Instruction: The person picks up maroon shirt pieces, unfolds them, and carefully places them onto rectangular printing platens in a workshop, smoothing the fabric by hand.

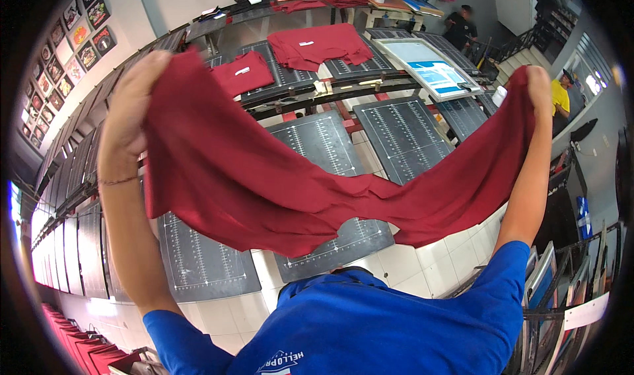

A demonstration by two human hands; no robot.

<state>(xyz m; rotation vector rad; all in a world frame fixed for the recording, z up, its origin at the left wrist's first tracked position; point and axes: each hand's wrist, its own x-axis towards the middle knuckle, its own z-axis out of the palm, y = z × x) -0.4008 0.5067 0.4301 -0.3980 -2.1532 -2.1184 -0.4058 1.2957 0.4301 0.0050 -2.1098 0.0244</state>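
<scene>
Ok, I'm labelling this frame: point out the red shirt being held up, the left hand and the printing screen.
red shirt [264, 190], head view, sagging middle of cloth.
left hand [135, 104], head view, back of hand.
printing screen [426, 68], head view, blue-and-white mesh panel.

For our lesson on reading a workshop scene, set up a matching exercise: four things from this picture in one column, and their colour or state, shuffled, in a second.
Column one:
1. Garment
2. Printing board
3. Folded shirt
4. Printing screen

Column two:
A. Bare, dark, with white ruled markings
B. Lying on a board further back
C. Held spread between the left hand and the right hand
D. Pale frame, blue patches

Pairs: 1-C, 2-A, 3-B, 4-D
</scene>
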